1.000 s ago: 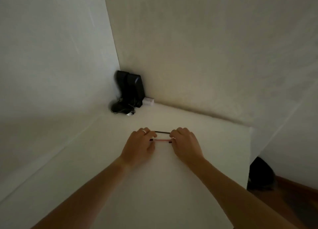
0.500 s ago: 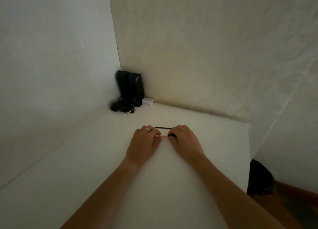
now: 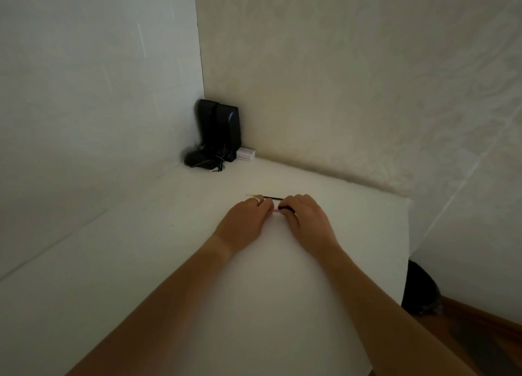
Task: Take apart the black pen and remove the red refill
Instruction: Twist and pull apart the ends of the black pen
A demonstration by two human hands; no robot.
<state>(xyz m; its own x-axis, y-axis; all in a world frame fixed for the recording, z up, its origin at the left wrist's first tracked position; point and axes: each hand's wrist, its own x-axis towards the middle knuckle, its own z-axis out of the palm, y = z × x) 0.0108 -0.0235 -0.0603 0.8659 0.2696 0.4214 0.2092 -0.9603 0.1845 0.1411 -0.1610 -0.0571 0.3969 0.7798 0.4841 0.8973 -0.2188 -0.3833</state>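
My left hand [image 3: 243, 223] and my right hand [image 3: 308, 220] rest on the white table [image 3: 169, 262], fingertips almost touching. Between them shows a short stretch of the red refill [image 3: 275, 211], pinched in my left fingers. A black piece of the pen [image 3: 285, 208] sits in my right fingertips; the rest of it is hidden under the hand. Just behind my fingers a second thin dark stick [image 3: 271, 197] with a pale left tip lies flat on the table.
Black speakers [image 3: 221, 130] with a tangle of cable and a small white box [image 3: 246, 153] stand in the far corner where the two walls meet. The table's right edge [image 3: 406, 251] drops to a wooden floor with a dark object [image 3: 421, 291].
My hands have slid toward each other along the pen. The long red stretch seen between them a second ago has shrunk to a small gap.
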